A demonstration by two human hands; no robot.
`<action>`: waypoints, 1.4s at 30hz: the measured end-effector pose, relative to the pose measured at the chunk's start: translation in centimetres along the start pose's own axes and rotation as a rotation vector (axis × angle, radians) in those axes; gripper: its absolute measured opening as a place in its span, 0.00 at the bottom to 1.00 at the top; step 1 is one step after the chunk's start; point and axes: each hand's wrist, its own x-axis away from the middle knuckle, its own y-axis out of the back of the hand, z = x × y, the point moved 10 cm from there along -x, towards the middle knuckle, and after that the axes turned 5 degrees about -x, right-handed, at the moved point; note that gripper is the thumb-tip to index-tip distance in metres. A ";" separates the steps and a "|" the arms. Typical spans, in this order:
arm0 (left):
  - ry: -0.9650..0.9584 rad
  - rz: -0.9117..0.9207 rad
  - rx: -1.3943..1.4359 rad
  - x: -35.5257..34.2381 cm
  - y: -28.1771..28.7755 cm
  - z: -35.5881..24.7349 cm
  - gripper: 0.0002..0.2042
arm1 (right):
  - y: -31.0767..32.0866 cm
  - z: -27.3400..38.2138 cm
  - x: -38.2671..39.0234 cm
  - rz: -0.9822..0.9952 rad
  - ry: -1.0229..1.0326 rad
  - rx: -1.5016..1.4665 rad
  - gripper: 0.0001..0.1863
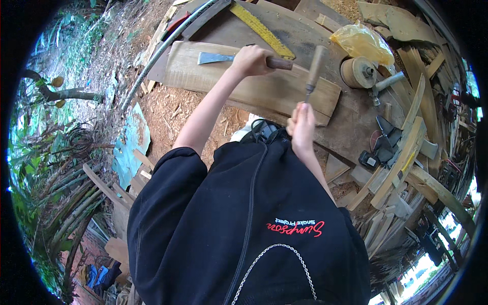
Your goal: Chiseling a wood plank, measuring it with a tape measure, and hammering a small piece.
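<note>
Chisel point(215, 58) sits in left hand point(251, 60), its middle hidden.

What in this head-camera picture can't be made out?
Head view:
- Middle of the flat grey-bladed tool with brown wooden handle: hidden by the left hand around it.
- Lower end of the slim metal tool with light-brown wooden handle: hidden in the right hand.
- Contents, if any, of the crumpled translucent yellow plastic bag: obscured by folds and glare.
- Small black boxy object: too small to identify.
</note>
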 end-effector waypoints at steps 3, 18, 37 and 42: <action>0.088 0.054 -0.057 0.8 0.3 2.3 0.10 | 3.3 3.5 -0.8 -0.190 0.169 -0.065 0.13; 0.190 0.051 -0.104 2.2 3.0 7.9 0.09 | -1.1 2.4 -2.5 -0.056 0.166 -0.066 0.14; -0.197 0.098 0.005 0.8 -0.4 -9.5 0.09 | 10.6 5.9 1.2 -0.298 0.235 -0.139 0.12; -0.362 0.123 0.065 -0.5 -4.7 -15.5 0.11 | 15.9 9.2 4.5 -0.452 0.412 -0.239 0.12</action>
